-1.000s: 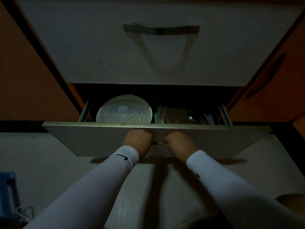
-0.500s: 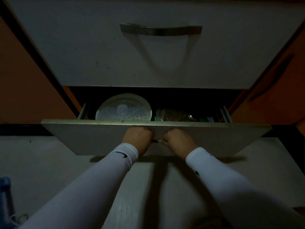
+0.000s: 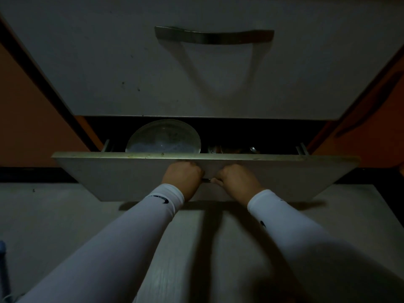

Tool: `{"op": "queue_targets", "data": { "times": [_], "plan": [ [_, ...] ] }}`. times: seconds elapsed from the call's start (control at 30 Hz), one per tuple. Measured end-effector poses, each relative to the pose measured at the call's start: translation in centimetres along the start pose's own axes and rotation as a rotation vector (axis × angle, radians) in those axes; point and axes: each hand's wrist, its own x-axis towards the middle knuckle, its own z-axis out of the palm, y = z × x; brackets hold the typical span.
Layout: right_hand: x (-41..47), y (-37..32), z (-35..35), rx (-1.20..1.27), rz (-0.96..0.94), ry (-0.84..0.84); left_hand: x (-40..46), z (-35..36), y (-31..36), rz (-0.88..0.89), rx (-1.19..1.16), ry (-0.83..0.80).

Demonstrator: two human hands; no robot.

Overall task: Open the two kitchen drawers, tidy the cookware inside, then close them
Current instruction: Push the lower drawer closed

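The lower drawer stands a little way out, with its grey front facing me. My left hand and my right hand both grip its handle, of which only a short dark piece shows between them. Inside, a round pale perforated plate lies at the left. Dim metal cookware sits to its right, mostly hidden in shadow. Above, the upper drawer is shut, and its metal handle is untouched.
Orange cabinet panels flank the drawers on both sides. Pale wood-look floor lies below. A blue object pokes in at the left edge. Metal runners show at the drawer's sides. The light is dim.
The lower drawer has slid inward under both hands: less of the plate and cookware shows now. The view has tilted slightly.
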Motion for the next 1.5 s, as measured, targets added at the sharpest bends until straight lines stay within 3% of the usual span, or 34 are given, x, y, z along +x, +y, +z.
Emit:
{"op": "queue_targets", "data": {
  "times": [0.4, 1.0, 1.5],
  "plan": [
    [2.7, 1.1, -0.3, -0.011, -0.008, 0.068, 2.7, 0.2, -1.6, 0.024, 0.009, 0.016],
    [6.8, 2.7, -1.4, 0.004, -0.021, 0.009, 6.3, 0.4, -3.4, 0.022, 0.007, -0.024],
    [9.8, 4.2, -2.0, -0.015, -0.056, 0.099, 9.7, 0.6, -4.9, 0.011, 0.041, 0.003]
  ]
}}
